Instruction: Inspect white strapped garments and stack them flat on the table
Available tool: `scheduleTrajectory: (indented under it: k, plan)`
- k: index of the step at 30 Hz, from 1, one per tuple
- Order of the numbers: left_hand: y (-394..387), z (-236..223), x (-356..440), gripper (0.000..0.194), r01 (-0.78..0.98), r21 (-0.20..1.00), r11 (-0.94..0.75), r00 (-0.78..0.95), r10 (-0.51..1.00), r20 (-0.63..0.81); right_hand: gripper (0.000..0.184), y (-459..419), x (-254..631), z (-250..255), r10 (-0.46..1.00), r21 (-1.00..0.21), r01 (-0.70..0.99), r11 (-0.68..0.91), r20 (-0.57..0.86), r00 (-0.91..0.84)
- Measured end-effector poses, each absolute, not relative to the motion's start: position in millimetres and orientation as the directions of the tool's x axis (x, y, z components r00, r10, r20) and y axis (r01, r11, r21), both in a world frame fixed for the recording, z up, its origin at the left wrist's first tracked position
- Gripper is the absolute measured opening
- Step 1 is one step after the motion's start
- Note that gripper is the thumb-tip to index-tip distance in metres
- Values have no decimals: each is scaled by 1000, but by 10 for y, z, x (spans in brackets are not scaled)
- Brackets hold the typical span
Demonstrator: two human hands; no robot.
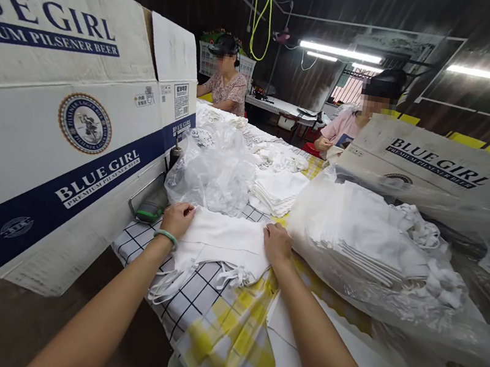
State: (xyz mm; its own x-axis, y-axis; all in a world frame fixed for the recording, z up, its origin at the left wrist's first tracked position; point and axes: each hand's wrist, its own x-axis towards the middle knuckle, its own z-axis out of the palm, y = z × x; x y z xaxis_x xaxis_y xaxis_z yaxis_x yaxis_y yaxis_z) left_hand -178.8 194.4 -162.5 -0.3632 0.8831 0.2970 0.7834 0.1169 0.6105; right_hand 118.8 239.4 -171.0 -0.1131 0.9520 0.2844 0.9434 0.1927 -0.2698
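A white cloth piece with dangling ties lies on the checked tablecloth in front of me. My left hand, with a green bangle at the wrist, has its fingers curled on the cloth's left edge. At the cloth's right edge, my right hand presses down with fingers bent. Both hands grip the same piece. Just beyond it sits a neat stack of folded white cloths.
A large Blue Girl beer carton stands at the left, another at the right. A clear plastic bag of white cloths lies to the right, a crumpled bag ahead. Two people sit at the far end.
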Motion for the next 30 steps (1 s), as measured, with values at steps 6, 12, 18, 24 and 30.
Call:
scheduleTrajectory:
  k: [6,12,18,24,30]
  plan:
    - [1807,-1459,-1738,23,833,554,2,-380,729,569,23,2348,1164,-1642,909,-592,774,223,413,54]
    - [1802,-1367,-1785,17,588,808,37,-570,728,381,31,2283,1166,-1491,958,-895,413,167,246,146]
    - [1704,-1242,-1829,25,47,999,-18,-525,850,40,39,2019,1129,-1082,935,-932,151,331,345,77]
    - [1134,-586,-1551,35,-81,959,-272,-377,899,223,38,1283,1525,-379,828,-870,150,470,493,267]
    - [598,-43,-843,25,-57,846,-531,-237,830,505,38,371,2443,93,614,-752,387,534,659,434]
